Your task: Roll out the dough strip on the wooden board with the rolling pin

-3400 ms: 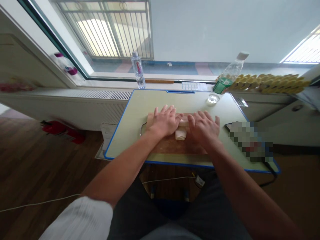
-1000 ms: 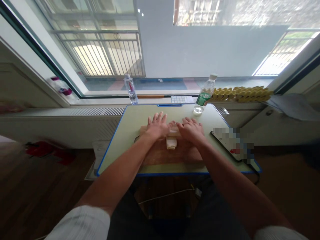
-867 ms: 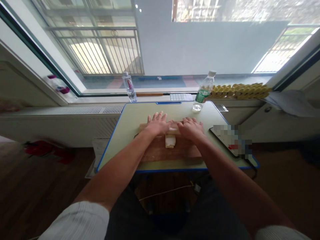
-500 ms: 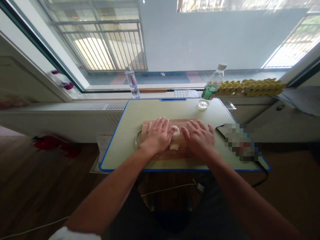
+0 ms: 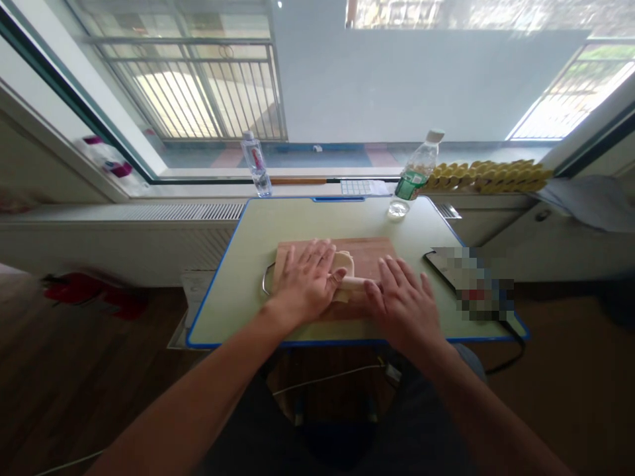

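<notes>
1. Beyond the worktop (image 5: 268,225)'s far edge, a wide window (image 5: 327,99) takes up the room's end, with railings (image 5: 193,92) outside.
2. Pale green and blue-rimmed, the worktop carries a pixelated flat item (image 5: 471,281) along its right edge and a green-labelled bottle (image 5: 411,185) near its far right corner.
3. The wooden board (image 5: 370,250) lies mid-worktop, towards the near edge.
4. The left hand (image 5: 307,281) has shifted towards the board's left edge, the right hand (image 5: 404,307) towards its near right corner; fingers are outstretched, neither clamped. Palm contact is hidden.
5. The dough (image 5: 344,263) lies mid-board, partly hidden by the left hand; more shows beyond the pin than before.
6. The rolling pin (image 5: 354,283), between the thumbs, has come nearer the board's near edge, so pressure probably reaches the dough's nearer part.
</notes>
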`<control>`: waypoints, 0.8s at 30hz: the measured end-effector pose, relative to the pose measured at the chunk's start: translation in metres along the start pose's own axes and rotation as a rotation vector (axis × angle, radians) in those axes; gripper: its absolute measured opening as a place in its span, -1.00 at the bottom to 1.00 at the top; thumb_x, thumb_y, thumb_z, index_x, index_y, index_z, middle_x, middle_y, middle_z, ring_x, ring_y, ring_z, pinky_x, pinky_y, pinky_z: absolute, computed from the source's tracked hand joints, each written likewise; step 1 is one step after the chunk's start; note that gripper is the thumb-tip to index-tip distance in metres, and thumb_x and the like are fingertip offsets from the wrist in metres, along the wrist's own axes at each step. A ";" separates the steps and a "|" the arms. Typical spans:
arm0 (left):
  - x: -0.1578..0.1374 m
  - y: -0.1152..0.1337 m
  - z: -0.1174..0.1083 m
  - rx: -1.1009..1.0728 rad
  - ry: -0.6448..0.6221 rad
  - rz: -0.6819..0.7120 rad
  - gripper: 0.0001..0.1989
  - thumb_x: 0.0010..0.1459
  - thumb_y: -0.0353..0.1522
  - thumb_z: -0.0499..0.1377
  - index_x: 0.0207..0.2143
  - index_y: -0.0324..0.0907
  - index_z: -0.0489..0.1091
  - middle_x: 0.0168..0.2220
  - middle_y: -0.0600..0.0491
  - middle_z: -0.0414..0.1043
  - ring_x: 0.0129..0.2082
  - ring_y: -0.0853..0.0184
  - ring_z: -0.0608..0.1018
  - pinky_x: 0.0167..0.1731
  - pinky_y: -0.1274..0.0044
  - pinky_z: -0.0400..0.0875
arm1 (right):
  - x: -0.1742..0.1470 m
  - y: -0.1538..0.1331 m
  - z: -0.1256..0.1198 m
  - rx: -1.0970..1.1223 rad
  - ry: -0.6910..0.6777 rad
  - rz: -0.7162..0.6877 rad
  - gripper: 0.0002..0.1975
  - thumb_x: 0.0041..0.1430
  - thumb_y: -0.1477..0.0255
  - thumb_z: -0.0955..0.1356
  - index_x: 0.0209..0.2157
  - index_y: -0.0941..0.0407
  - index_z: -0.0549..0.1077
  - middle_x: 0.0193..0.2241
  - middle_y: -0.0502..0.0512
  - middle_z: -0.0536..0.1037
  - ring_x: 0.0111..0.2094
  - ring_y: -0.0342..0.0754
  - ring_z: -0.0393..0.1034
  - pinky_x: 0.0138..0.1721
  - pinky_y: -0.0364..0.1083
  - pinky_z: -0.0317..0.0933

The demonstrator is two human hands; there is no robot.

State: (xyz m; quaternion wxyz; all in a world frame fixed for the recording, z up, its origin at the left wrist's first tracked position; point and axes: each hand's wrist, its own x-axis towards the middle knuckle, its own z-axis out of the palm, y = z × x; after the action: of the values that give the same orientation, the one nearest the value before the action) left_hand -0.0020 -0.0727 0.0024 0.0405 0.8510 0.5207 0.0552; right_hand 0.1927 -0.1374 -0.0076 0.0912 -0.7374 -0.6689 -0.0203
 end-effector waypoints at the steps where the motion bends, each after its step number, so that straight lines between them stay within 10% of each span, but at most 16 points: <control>1: 0.009 -0.002 -0.001 -0.004 -0.006 -0.013 -0.19 0.52 0.06 -0.41 0.59 -0.11 0.04 0.62 0.04 -0.07 0.62 0.14 -0.02 0.57 0.02 -0.20 | 0.009 0.000 0.002 -0.001 0.010 0.007 -0.31 0.59 0.12 0.04 0.46 0.20 0.34 0.51 0.25 0.26 0.54 0.22 0.02 0.50 0.35 -0.13; 8: 0.101 -0.014 -0.017 -0.107 -0.234 -0.134 -0.22 0.51 0.07 -0.33 0.60 -0.03 0.00 0.65 0.00 -0.26 0.63 0.03 -0.11 0.53 -0.10 -0.21 | 0.111 0.004 0.001 0.067 -0.108 0.138 -0.30 0.55 0.04 0.08 0.43 0.15 0.37 0.51 0.26 0.26 0.52 0.30 0.04 0.45 0.41 -0.03; 18: -0.016 0.005 0.002 0.005 -0.012 0.024 -0.19 0.53 0.06 -0.38 0.61 -0.13 -0.02 0.62 0.01 -0.06 0.62 0.15 -0.01 0.58 0.07 -0.18 | -0.006 0.000 0.004 -0.050 0.054 -0.027 -0.31 0.57 0.14 0.04 0.47 0.19 0.32 0.51 0.22 0.25 0.53 0.21 0.06 0.47 0.29 -0.02; 24: 0.082 -0.010 -0.008 -0.084 -0.130 -0.123 -0.21 0.51 0.08 -0.35 0.61 -0.05 -0.04 0.64 0.01 -0.18 0.63 0.06 -0.05 0.54 -0.05 -0.15 | 0.103 -0.002 0.005 0.036 -0.022 0.072 -0.37 0.54 0.10 0.11 0.40 0.07 0.43 0.47 0.16 0.35 0.49 0.27 0.11 0.44 0.36 0.00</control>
State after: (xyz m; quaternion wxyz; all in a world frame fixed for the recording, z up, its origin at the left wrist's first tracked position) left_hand 0.0253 0.0052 0.0134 0.1131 0.8169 0.5653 0.0190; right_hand 0.2007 -0.0351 0.0035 0.0977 -0.7595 -0.6431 0.0032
